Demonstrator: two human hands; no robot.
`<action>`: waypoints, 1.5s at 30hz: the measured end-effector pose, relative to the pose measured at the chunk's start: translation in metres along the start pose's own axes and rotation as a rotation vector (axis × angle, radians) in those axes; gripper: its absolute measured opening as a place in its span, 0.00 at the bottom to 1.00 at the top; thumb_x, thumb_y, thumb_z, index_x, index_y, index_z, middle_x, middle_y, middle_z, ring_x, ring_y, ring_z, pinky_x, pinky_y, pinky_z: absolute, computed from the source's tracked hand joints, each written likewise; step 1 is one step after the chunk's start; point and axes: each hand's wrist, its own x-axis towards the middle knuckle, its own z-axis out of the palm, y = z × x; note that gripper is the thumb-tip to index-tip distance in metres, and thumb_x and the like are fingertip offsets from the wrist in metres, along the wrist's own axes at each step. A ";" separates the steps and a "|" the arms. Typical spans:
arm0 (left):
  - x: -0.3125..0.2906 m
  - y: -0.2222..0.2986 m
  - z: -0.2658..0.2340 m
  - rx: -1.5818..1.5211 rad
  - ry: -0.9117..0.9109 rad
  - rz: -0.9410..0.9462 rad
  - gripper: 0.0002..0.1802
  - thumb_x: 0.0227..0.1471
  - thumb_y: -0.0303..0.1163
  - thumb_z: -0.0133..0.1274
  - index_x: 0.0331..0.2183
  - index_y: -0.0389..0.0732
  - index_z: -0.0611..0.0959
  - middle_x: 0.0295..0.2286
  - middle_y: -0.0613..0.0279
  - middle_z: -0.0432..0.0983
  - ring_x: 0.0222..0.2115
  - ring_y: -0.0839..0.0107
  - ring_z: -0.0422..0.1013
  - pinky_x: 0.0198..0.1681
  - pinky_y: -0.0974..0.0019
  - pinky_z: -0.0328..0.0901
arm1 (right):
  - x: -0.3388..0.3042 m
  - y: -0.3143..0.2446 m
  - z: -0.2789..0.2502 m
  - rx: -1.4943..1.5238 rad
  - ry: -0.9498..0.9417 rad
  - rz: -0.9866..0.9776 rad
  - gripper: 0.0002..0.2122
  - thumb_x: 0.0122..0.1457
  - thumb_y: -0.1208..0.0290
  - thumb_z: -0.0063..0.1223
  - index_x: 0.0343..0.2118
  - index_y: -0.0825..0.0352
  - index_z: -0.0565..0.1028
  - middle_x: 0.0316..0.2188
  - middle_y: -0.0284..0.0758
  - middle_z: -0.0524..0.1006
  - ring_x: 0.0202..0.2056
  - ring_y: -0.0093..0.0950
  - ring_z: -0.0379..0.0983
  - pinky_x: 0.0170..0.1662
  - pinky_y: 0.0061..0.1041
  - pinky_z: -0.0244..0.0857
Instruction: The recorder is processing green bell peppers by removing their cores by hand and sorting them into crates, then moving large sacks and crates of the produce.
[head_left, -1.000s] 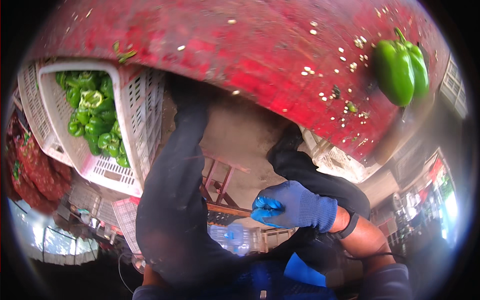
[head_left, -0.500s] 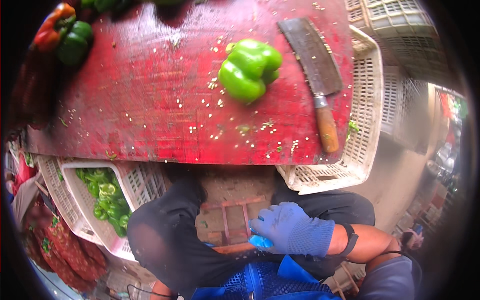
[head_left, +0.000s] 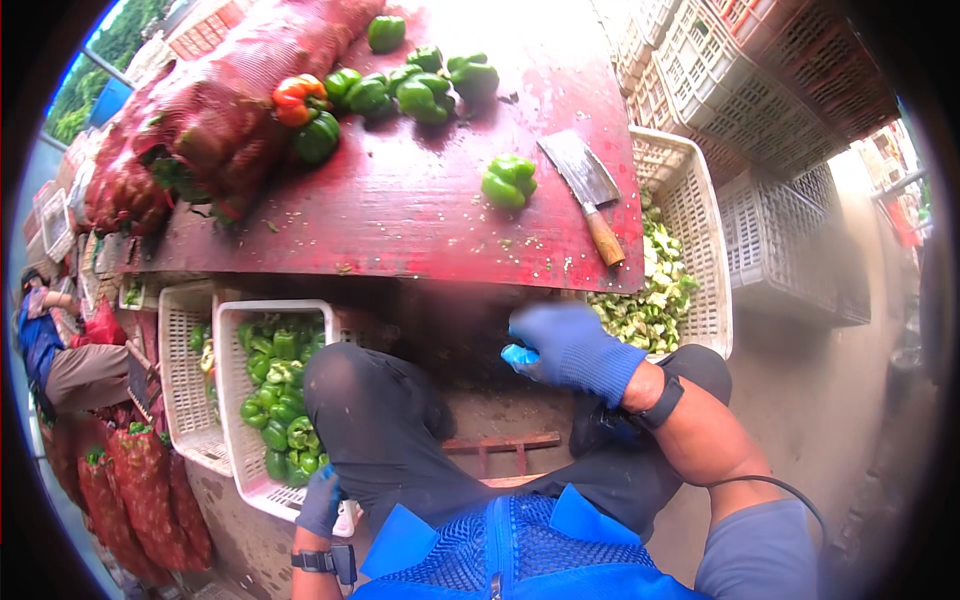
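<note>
My right hand (head_left: pixel 575 348), in a blue knitted glove with brighter blue at the fingertips, hangs above my right knee, below the table's edge. Its fingers are curled and blurred; whatever they may hold is hidden. Beside the near corner of a white crate (head_left: pixel 243 475) of green peppers is my gloved left hand (head_left: pixel 320 503), its fingers largely out of sight. A light green bell pepper (head_left: pixel 509 182) sits on the red tabletop (head_left: pixel 400 220). To its right lies a cleaver (head_left: pixel 583 172) with a wooden handle, touched by neither hand.
Several green peppers (head_left: pixel 425 97) and an orange-red one (head_left: pixel 298 100) lie farther back, beside a full red mesh sack (head_left: pixel 240 95). Another white crate (head_left: pixel 712 285) holds pale pepper pieces (head_left: pixel 655 285). Stacked crates (head_left: pixel 735 85) stand at right; a person (head_left: pixel 70 345) sits at far left.
The view has shifted, showing more of the table, sack and crates. My left hand has come into view, and my right hand is nearer the table edge. Pepper and cleaver remain on the table.
</note>
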 end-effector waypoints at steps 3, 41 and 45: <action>-0.022 0.074 -0.001 -0.254 0.239 0.088 0.14 0.57 0.40 0.53 0.38 0.40 0.80 0.27 0.68 0.76 0.26 0.80 0.70 0.31 0.75 0.65 | -0.005 0.001 -0.003 0.024 0.052 -0.015 0.17 0.56 0.53 0.53 0.35 0.63 0.74 0.31 0.43 0.77 0.34 0.44 0.75 0.38 0.42 0.67; 0.132 0.345 0.211 0.238 -0.327 0.836 0.31 0.38 0.28 0.68 0.46 0.35 0.75 0.39 0.61 0.76 0.41 0.72 0.72 0.47 0.68 0.67 | 0.020 0.048 -0.034 0.992 0.385 0.321 0.33 0.50 0.60 0.66 0.55 0.71 0.67 0.36 0.38 0.79 0.39 0.24 0.76 0.43 0.26 0.69; 0.120 0.327 0.202 0.442 -0.194 1.078 0.31 0.38 0.29 0.68 0.47 0.37 0.75 0.39 0.59 0.76 0.41 0.72 0.72 0.48 0.65 0.67 | 0.014 0.031 -0.037 0.777 0.455 -0.030 0.27 0.48 0.58 0.66 0.47 0.69 0.70 0.40 0.44 0.77 0.41 0.34 0.77 0.43 0.29 0.70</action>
